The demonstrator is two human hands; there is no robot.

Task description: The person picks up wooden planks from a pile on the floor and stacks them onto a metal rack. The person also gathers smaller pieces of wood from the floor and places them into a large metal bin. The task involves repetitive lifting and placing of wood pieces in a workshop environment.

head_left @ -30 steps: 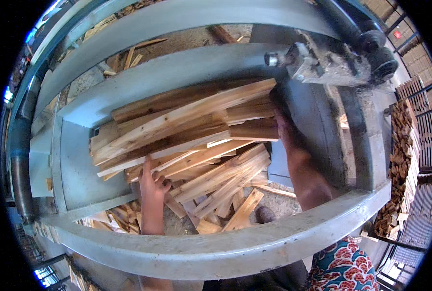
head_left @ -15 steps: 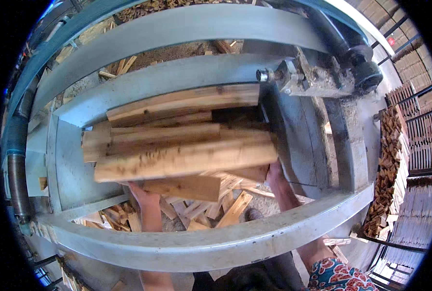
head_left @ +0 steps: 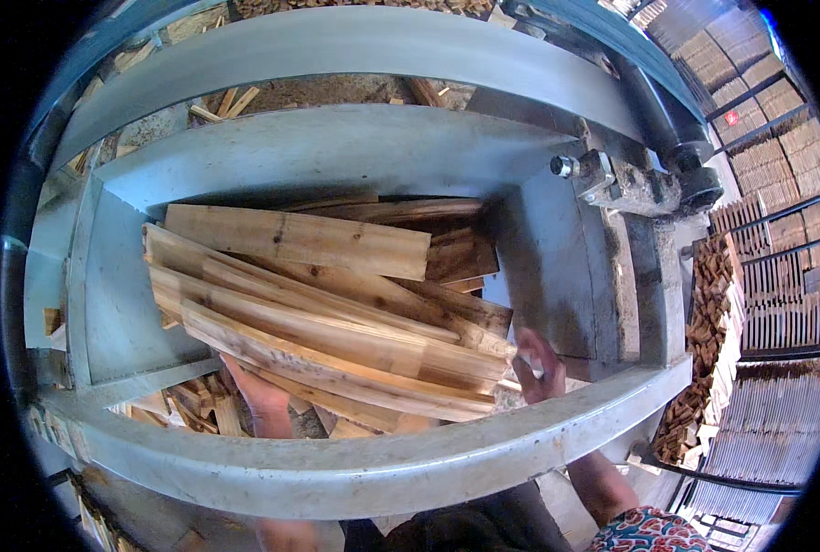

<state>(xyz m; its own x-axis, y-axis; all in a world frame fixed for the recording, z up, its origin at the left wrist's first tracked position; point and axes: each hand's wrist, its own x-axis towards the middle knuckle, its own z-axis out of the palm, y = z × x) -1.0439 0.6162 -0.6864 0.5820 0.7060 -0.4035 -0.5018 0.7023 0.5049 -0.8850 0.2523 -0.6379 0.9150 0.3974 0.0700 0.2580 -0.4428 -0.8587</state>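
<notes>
Setting: outdoor wood yard; grey steel machine frame (head_left: 355, 465) fills the centre of the frame, its trough open toward the camera.
Scrap: short offcuts (head_left: 189, 405) lie at lower left, under the frame's near beam.
Left hand: left hand (head_left: 255, 394) sits at lower centre-left, beneath the near edge of the boards. Fingers are hidden under the wood; spread or curled cannot be told. It appears to bear the bundle from below.
Boards: boards (head_left: 327, 313) form a loose bundle at centre, inside the trough. Long axis runs from upper left to lower right, slightly fanned. Top plank (head_left: 295, 239) lies nearly level across the stack.
Key relation: bundle lies above and between both hands. Left hand is under its long side, near the middle; right hand is at its right-hand ends. Judged by contact, the left hand carries the load and the right hand steers the ends.
Right hand: right hand (head_left: 539, 363) sits at lower centre-right, touching the board ends. Fingers are curled loosely against the end grain, not pinching any single piece.
Ram: hydraulic fitting (head_left: 631, 184) with a black cylinder stands at upper right, just beyond the trough's end wall.
Background: stacked split wood (head_left: 714, 322) in racks occupies the right edge, well apart from the hands.
</notes>
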